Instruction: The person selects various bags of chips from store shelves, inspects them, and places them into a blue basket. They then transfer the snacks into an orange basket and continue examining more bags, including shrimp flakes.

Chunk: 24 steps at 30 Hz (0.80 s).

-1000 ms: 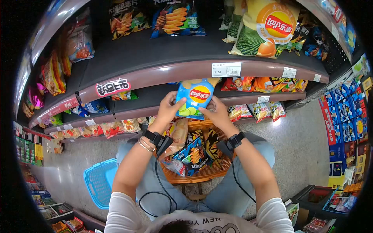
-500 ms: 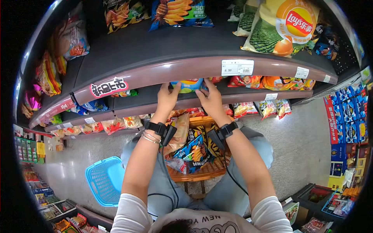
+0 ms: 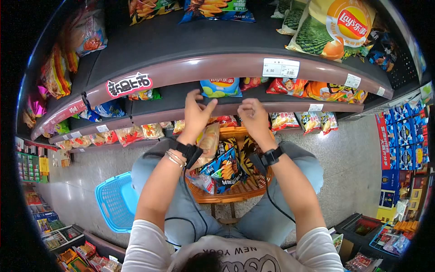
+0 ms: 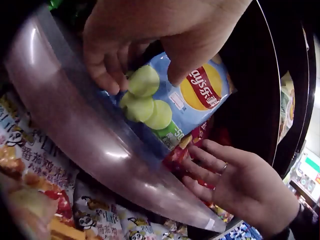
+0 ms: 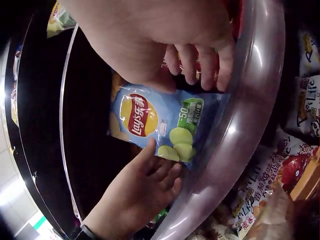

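- Drawn back from the blue chip bag (image 3: 222, 89), the left hand (image 3: 195, 119) and right hand (image 3: 256, 120) now show space between their fingers and its sides; in the earlier head view, both sets of fingers are at the bag.
- Blue bag: it rests on the lower shelf (image 3: 170, 105), beneath the overhanging edge of the upper shelf (image 3: 181, 41). Its front has a red and yellow logo and green round slices, and the shelf edge hides its top in the head view.
- Left hand: it is open and holds nothing, just in front and to the left of the bag. The thumb stands wide of the fingers, which bend gently.
- Right hand: it is also open and holds nothing, near the bag's right side. Its fingers are loosely bent and slightly parted, with the palm turned toward the other hand.
- Beside the bag, to the right on the same shelf, are red snack bags (image 3: 287, 87) and an orange snack bag (image 3: 328, 91).
- Below the hands, between the person's knees, a brown woven basket (image 3: 231, 198) holds several packets, among them a blue and black packet (image 3: 225, 167).
- On the floor to the left stands a light blue plastic basket (image 3: 108, 201).
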Tool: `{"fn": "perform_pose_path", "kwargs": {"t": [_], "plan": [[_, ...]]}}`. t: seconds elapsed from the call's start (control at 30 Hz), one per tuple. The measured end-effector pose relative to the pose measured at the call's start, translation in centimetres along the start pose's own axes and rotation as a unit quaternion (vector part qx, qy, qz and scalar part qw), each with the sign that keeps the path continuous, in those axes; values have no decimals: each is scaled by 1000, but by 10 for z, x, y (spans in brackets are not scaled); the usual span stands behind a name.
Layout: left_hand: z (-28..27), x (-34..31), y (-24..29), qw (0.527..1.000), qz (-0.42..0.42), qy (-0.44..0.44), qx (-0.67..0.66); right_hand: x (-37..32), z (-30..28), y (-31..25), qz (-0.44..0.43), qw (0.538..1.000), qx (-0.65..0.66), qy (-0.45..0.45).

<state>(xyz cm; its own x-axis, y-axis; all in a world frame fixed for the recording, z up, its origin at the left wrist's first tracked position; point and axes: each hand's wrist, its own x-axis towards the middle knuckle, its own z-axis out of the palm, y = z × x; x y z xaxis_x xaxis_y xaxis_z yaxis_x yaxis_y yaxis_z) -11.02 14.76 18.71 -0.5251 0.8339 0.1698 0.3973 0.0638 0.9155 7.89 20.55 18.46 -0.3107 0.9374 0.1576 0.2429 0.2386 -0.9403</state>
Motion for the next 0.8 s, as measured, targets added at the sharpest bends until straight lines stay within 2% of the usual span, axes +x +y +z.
{"fn": "perform_pose_path", "kwargs": {"t": [0.03, 0.1, 0.13, 0.23, 0.3, 0.37, 0.47, 0.5, 0.57, 0.63, 0.67, 0.8], "plan": [[-2, -11, 0, 999, -13, -29, 4, -9, -1, 1, 0, 1000, -8, -27], [-3, -36, -18, 991, 38, -49, 115, -25, 0, 5, 18, 996, -7, -84], [-4, -49, -25, 982, 63, -59, 170, -32, 1, 12, 20, 994, -19, -104], [-7, -91, -38, 942, 65, -104, 313, -54, 6, 30, 50, 986, -35, -158], [-5, -110, -57, 946, 51, -126, 293, -66, 10, 37, 73, 982, -38, -169], [-7, -114, -52, 946, 28, -165, 276, -79, 12, 48, 85, 980, -52, -174], [-3, -123, -69, 916, 78, -160, 360, -96, 13, 54, 105, 973, -55, -199], [-5, -127, -60, 906, 63, -175, 381, -100, 15, 67, 91, 966, -67, -231], [-7, -134, -36, 883, 33, -204, 421, -109, 15, 72, 158, 954, -50, -248], [-9, -135, -39, 911, 21, -204, 357, -113, 12, 57, 238, 933, -15, -271], [-11, -135, -41, 923, 14, -205, 325, -115, 12, 52, 249, 928, -4, -277], [-22, -131, -26, 926, 39, -147, 344, -129, 14, 44, 316, 904, 65, -282]]}}
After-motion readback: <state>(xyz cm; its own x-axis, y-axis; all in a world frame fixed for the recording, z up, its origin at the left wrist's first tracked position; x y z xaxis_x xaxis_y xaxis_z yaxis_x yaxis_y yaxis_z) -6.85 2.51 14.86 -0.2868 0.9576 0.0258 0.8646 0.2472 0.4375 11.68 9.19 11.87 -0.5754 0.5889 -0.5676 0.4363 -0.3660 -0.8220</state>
